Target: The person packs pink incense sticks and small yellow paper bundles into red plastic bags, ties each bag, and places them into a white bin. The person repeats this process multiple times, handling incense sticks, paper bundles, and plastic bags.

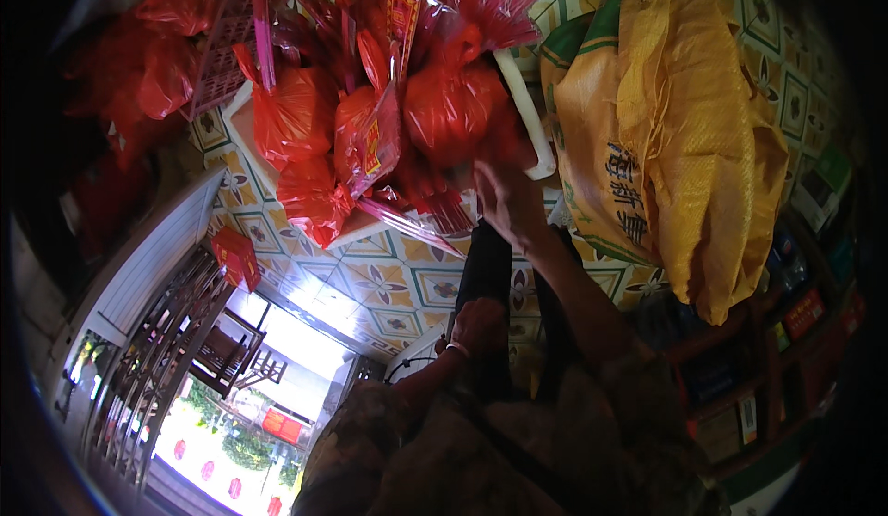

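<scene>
Several knotted red plastic bags point(454, 110) fill a white foam box point(524, 110), with bundles of pink-red sticks in clear wrap point(503, 10) among and above them. My right hand point(506, 204) is at the box's near right corner, beside the bags; its fingertips are bent and partly dark, and whether they grip anything cannot be made out. My left hand point(479, 325), with a pale band at the wrist, rests curled on or near my dark-trousered leg point(485, 266), away from the box; its fingers are hidden. A yellow woven sack point(714, 148) with green stripes stands right of the box.
Patterned floor tiles point(385, 277) surround the box. A pink plastic basket point(222, 51) with more red bags stands at upper left. A red box point(236, 258) lies near a slatted wooden piece of furniture point(159, 349). Shelves with packages point(763, 377) stand at lower right.
</scene>
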A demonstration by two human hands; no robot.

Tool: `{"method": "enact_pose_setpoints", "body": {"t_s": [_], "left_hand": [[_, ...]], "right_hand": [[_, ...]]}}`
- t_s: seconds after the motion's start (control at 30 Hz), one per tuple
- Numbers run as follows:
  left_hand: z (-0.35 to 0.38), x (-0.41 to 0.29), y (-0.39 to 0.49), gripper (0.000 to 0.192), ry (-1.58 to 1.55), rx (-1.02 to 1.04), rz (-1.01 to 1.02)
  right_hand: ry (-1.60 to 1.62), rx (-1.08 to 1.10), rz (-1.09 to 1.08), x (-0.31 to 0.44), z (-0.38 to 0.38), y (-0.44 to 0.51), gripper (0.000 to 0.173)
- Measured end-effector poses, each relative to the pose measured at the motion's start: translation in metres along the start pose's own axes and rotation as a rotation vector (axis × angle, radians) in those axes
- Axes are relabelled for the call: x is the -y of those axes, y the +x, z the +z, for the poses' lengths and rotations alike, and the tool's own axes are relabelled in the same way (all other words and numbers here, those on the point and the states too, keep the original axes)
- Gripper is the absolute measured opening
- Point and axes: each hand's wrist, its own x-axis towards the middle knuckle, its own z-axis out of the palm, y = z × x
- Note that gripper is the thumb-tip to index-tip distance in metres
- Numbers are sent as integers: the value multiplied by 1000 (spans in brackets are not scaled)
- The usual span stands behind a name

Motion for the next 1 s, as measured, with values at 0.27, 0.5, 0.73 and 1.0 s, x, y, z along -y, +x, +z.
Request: {"method": "enact_pose_setpoints", "body": {"t_s": [0.27, 0.5, 0.73, 1.0], "left_hand": [[3, 2, -4, 8, -40, -35, 43], [-7, -3, -3, 9, -79, -77, 58], [-13, -1, -3, 10, -116, -111, 70], [-15, 3, -2, 14, -74, 15, 15]], "right_hand": [[465, -545, 88, -19, 33, 150, 18], [653, -570, 150, -11, 46, 137, 24], [935, -570, 218, -27, 41, 103, 26], [790, -432, 217, -48, 51, 90, 20]]}}
